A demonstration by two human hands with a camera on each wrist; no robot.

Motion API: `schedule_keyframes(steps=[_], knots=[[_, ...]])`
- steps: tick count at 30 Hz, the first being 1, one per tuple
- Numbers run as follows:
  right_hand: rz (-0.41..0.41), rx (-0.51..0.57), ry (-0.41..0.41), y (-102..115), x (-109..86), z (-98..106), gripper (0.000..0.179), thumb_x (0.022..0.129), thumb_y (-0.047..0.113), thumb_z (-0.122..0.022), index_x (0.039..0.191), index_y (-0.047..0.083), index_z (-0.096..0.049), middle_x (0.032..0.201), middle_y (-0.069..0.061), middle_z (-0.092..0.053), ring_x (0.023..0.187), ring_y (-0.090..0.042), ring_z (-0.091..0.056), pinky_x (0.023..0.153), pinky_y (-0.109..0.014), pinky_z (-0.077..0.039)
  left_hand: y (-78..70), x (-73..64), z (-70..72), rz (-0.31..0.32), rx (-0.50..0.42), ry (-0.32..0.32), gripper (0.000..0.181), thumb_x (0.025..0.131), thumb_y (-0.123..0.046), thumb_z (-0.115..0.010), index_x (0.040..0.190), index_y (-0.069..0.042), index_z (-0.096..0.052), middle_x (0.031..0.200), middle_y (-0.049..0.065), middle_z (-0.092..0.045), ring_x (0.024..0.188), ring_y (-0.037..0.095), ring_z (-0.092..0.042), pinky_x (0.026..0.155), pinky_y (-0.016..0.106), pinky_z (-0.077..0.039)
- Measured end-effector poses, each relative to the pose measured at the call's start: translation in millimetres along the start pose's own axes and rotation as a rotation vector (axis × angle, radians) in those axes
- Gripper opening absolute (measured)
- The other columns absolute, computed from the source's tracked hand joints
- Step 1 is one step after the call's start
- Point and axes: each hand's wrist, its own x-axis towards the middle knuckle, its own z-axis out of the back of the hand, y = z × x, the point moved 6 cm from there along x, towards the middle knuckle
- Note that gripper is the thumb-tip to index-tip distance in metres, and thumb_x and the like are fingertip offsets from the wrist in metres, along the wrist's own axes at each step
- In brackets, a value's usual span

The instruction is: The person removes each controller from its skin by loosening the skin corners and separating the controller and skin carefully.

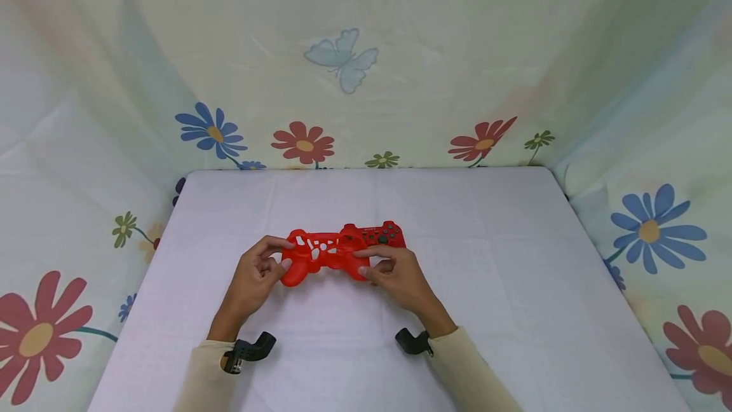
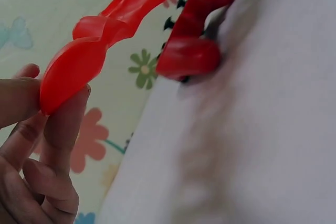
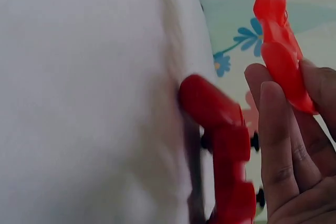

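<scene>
A bright red silicone controller cover (image 1: pixel 298 270), thin and full of cut-out holes, is held up above the table between both hands. My left hand (image 1: pixel 250 280) pinches its left grip between thumb and fingers, as the left wrist view also shows on the cover (image 2: pixel 73 72). The right hand (image 1: pixel 403 277) pinches the other grip, seen on the cover (image 3: pixel 283 66) in the right wrist view. Behind it, a darker red game controller (image 1: pixel 393 234) with black thumbsticks lies on the table, partly hidden by the cover and right hand. Neither hand touches the controller (image 3: pixel 231 145).
A white cloth covers the table (image 1: pixel 486 310). A floral curtain (image 1: pixel 412 94) hangs behind and along both sides of it. Black wrist-camera mounts (image 1: pixel 257 347) stick out from both sleeves over the tabletop.
</scene>
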Motion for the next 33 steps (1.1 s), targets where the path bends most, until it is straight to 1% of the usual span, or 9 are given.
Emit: schedule_keyframes(steps=[4, 7, 11, 15, 20, 24, 28, 31, 33], knots=[[0.011, -0.042, -0.010, 10.9, 12.8, -17.3, 0.028, 0.095, 0.018, -0.082, 0.122, 0.025, -0.079, 0.098, -0.006, -0.080, 0.079, -0.032, -0.078, 0.070, -0.028, -0.062, 4.2, 0.8, 20.6, 0.026, 0.044, -0.037, 0.035, 0.103, -0.019, -0.072, 0.136, -0.016, -0.061, 0.126, 0.011, -0.068, 0.077, 0.018, -0.057, 0.062, 0.027, -0.055], [0.021, -0.106, -0.018, 20.6, 22.1, -31.0, 0.030, 0.095, 0.019, -0.082, 0.123, 0.027, -0.079, 0.094, 0.002, -0.077, 0.074, -0.022, -0.075, 0.067, -0.027, -0.061, 12.9, 1.1, 34.4, 0.066, 0.059, -0.057, 0.038, 0.104, -0.019, -0.070, 0.139, -0.016, -0.059, 0.135, 0.010, -0.066, 0.089, 0.022, -0.059, 0.070, 0.030, -0.060], [0.023, -0.159, -0.016, 30.2, 33.5, -47.7, 0.032, 0.095, 0.021, -0.082, 0.126, 0.026, -0.078, 0.084, 0.000, -0.074, 0.068, -0.014, -0.068, 0.063, -0.027, -0.058, 22.9, 2.2, 50.5, 0.094, 0.070, -0.079, 0.039, 0.104, -0.019, -0.069, 0.141, -0.015, -0.057, 0.140, 0.011, -0.065, 0.094, 0.025, -0.058, 0.074, 0.030, -0.062], [-0.003, -0.186, -0.030, 33.7, 44.1, -60.4, 0.034, 0.094, 0.022, -0.083, 0.128, 0.026, -0.077, 0.079, -0.003, -0.072, 0.068, -0.013, -0.066, 0.061, -0.025, -0.055, 29.3, 4.7, 63.5, 0.111, 0.097, -0.094, 0.040, 0.104, -0.018, -0.069, 0.142, -0.015, -0.057, 0.142, 0.011, -0.063, 0.099, 0.025, -0.057, 0.074, 0.029, -0.062], [-0.069, -0.178, -0.039, 32.8, 54.5, -76.6, 0.037, 0.093, 0.022, -0.084, 0.130, 0.027, -0.077, 0.077, -0.006, -0.074, 0.063, -0.012, -0.065, 0.057, -0.023, -0.049, 37.0, 8.9, 75.1, 0.143, 0.119, -0.096, 0.042, 0.104, -0.015, -0.069, 0.144, -0.014, -0.056, 0.143, 0.013, -0.063, 0.098, 0.022, -0.055, 0.071, 0.025, -0.059], [-0.095, -0.159, -0.063, 32.1, 61.3, -89.9, 0.038, 0.094, 0.022, -0.083, 0.131, 0.027, -0.076, 0.072, -0.006, -0.072, 0.060, -0.012, -0.062, 0.055, -0.022, -0.048, 43.8, 12.5, 82.0, 0.167, 0.118, -0.100, 0.048, 0.103, -0.012, -0.070, 0.148, -0.015, -0.053, 0.145, 0.015, -0.062, 0.095, 0.021, -0.054, 0.070, 0.024, -0.058], [-0.095, -0.174, -0.109, 27.5, 68.1, -101.5, 0.037, 0.095, 0.022, -0.082, 0.131, 0.027, -0.076, 0.060, 0.001, -0.058, 0.055, -0.010, -0.054, 0.052, -0.022, -0.042, 52.6, 16.9, 85.8, 0.192, 0.106, -0.100, 0.050, 0.103, -0.009, -0.069, 0.149, -0.015, -0.051, 0.149, 0.016, -0.059, 0.096, 0.022, -0.055, 0.070, 0.023, -0.057], [-0.099, -0.196, -0.130, 21.2, 72.8, -108.9, 0.036, 0.095, 0.020, -0.082, 0.131, 0.026, -0.076, 0.057, 0.005, -0.048, 0.054, -0.009, -0.049, 0.050, -0.021, -0.038, 61.1, 20.4, 87.8, 0.211, 0.117, -0.106, 0.048, 0.103, -0.008, -0.068, 0.148, -0.015, -0.052, 0.149, 0.017, -0.059, 0.093, 0.021, -0.055, 0.069, 0.021, -0.055], [-0.096, -0.205, -0.139, 17.3, 75.2, -112.8, 0.036, 0.096, 0.019, -0.081, 0.131, 0.024, -0.076, 0.057, 0.006, -0.047, 0.054, -0.010, -0.047, 0.050, -0.021, -0.038, 66.5, 22.8, 88.8, 0.217, 0.131, -0.110, 0.047, 0.103, -0.008, -0.068, 0.147, -0.015, -0.053, 0.148, 0.018, -0.059, 0.089, 0.020, -0.055, 0.067, 0.021, -0.054]])
